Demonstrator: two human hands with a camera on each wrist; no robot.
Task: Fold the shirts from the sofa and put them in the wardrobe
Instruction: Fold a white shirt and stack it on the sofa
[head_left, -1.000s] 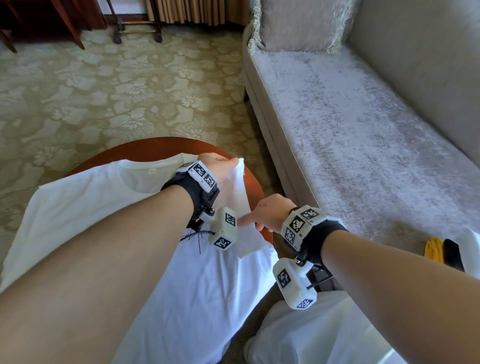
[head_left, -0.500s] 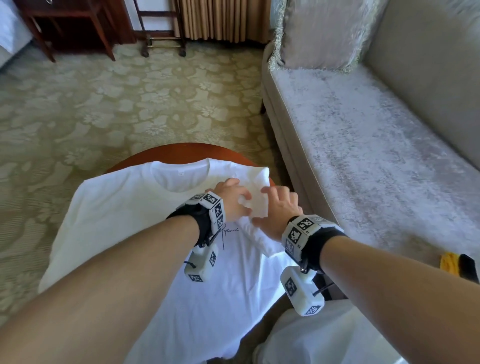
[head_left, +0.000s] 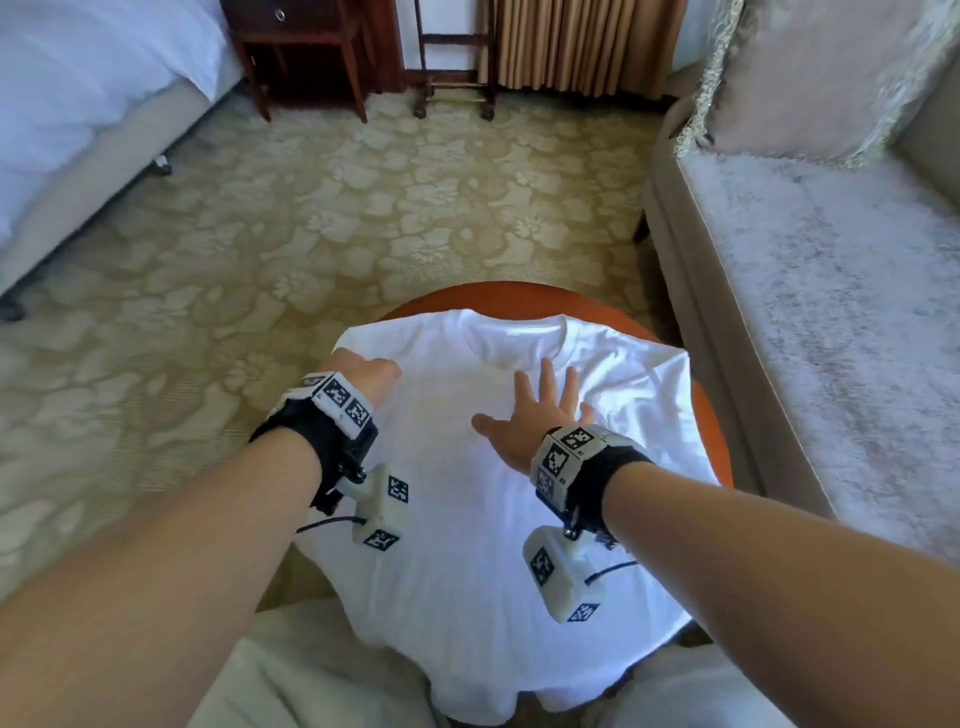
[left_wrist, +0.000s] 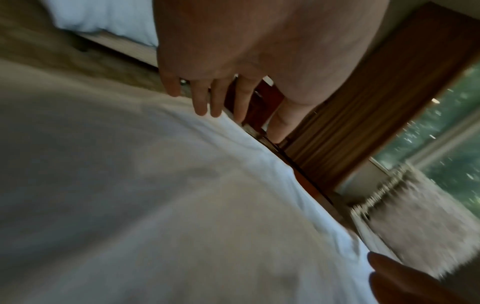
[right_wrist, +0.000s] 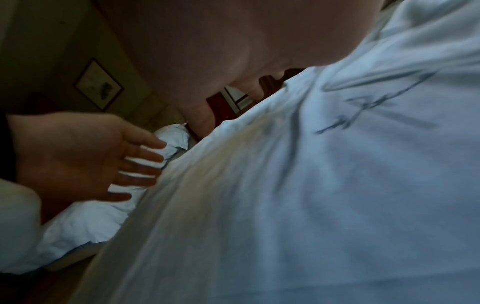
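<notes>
Now the white cotton T-shirt (head_left: 498, 467) lies flat on the round reddish-brown wooden table (head_left: 714, 431), just beside the grey velvet sofa (head_left: 831, 312). Its neck points away from the person and its long side runs toward their lap, so both hands can reach a side. The right hand (head_left: 535, 421) rests spread wide on the chest. The left hand (head_left: 363, 371) sits at the left shoulder edge, fingers straight, holding nothing. I think a side fold comes next.
</notes>
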